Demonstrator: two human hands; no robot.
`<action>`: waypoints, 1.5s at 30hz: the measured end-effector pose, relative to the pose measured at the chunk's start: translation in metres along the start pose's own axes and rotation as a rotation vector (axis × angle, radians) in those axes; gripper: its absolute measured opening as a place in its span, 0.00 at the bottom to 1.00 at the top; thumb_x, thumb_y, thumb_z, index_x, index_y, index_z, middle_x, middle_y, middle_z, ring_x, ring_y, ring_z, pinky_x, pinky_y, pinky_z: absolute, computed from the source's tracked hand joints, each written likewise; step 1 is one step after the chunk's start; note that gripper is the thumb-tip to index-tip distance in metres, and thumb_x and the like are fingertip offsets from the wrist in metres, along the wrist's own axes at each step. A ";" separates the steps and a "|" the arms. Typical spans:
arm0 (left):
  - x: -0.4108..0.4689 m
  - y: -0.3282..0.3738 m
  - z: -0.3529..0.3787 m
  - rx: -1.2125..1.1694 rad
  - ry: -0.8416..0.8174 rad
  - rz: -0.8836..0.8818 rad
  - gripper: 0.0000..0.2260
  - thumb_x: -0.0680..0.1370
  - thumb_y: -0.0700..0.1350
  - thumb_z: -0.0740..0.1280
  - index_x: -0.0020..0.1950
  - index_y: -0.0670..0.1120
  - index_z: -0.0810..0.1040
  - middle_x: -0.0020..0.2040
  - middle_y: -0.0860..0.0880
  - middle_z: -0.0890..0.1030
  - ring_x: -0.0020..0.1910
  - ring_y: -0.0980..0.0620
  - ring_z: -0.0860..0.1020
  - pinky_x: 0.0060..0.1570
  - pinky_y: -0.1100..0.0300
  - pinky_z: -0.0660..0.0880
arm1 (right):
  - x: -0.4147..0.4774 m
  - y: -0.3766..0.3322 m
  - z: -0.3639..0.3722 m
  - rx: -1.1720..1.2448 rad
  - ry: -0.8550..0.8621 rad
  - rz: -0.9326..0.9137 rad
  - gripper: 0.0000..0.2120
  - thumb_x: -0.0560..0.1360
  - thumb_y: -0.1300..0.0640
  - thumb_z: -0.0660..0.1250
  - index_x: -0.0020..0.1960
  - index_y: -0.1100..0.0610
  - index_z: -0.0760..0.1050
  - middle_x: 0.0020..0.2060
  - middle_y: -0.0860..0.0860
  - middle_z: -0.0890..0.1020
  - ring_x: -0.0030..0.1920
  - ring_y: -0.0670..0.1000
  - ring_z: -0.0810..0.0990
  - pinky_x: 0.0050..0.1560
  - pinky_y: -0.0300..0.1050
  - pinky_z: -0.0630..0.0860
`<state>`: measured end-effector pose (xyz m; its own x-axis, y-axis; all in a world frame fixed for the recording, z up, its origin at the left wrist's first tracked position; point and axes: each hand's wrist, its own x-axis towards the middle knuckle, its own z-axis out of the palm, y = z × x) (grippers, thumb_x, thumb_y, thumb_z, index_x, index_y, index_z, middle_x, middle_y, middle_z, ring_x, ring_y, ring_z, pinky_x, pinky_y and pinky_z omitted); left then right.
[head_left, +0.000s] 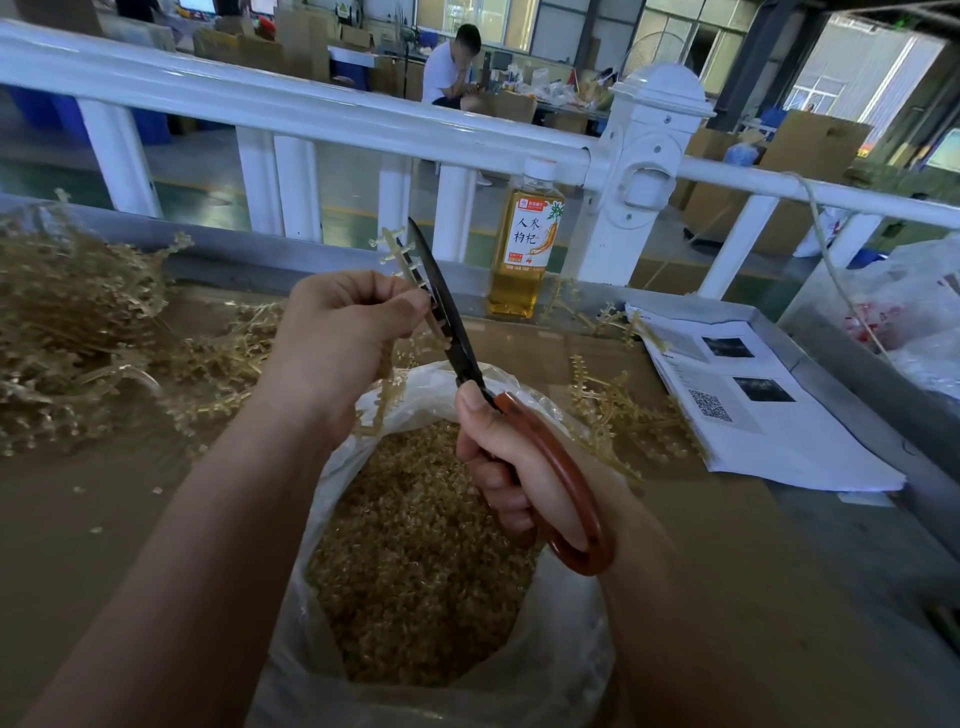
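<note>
Trimming station: sprue strip held to the scissors above the open bag.
The clear bag (566, 660) stands between the forearms, filled with cut amber pieces (415, 545); an uncut pile (78, 322) lies to its left. The left hand (343, 332) pinches the sprue strip (402, 262) between thumb and curled fingers, above the bag. The right hand (504, 457) grips the orange-handled scissors (441, 304), blade against the strip.

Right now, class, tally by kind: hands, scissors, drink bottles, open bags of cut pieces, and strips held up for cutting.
Hands: 2 (left hand, right hand)
Scissors: 1
Drink bottle: 1
Bag of cut pieces: 1
Held strip: 1
Total: 6
</note>
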<state>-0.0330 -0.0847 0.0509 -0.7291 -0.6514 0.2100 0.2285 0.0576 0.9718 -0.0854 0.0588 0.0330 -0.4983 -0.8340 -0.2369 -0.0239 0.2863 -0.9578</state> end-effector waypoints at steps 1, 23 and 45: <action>0.000 0.000 0.000 -0.009 0.001 -0.008 0.16 0.74 0.38 0.67 0.27 0.49 0.80 0.22 0.56 0.73 0.21 0.59 0.65 0.21 0.70 0.61 | 0.000 0.000 0.000 0.034 -0.010 0.011 0.25 0.59 0.29 0.57 0.37 0.52 0.68 0.20 0.43 0.66 0.20 0.41 0.61 0.20 0.32 0.60; 0.005 0.002 0.001 -0.052 0.014 -0.072 0.09 0.72 0.37 0.67 0.32 0.43 0.77 0.22 0.52 0.72 0.23 0.53 0.65 0.21 0.69 0.58 | -0.002 -0.003 0.002 -0.093 0.039 -0.061 0.21 0.64 0.32 0.54 0.39 0.49 0.69 0.26 0.48 0.66 0.25 0.47 0.62 0.27 0.41 0.62; 0.001 0.005 0.002 -0.017 -0.108 -0.159 0.13 0.71 0.35 0.67 0.27 0.46 0.80 0.24 0.49 0.72 0.23 0.55 0.67 0.24 0.67 0.62 | -0.001 0.002 0.000 -0.113 0.072 -0.075 0.24 0.65 0.30 0.55 0.39 0.51 0.69 0.24 0.44 0.70 0.24 0.44 0.65 0.27 0.38 0.64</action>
<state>-0.0339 -0.0843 0.0559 -0.8218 -0.5659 0.0657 0.1157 -0.0529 0.9919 -0.0849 0.0604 0.0311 -0.5525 -0.8201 -0.1488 -0.1592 0.2791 -0.9470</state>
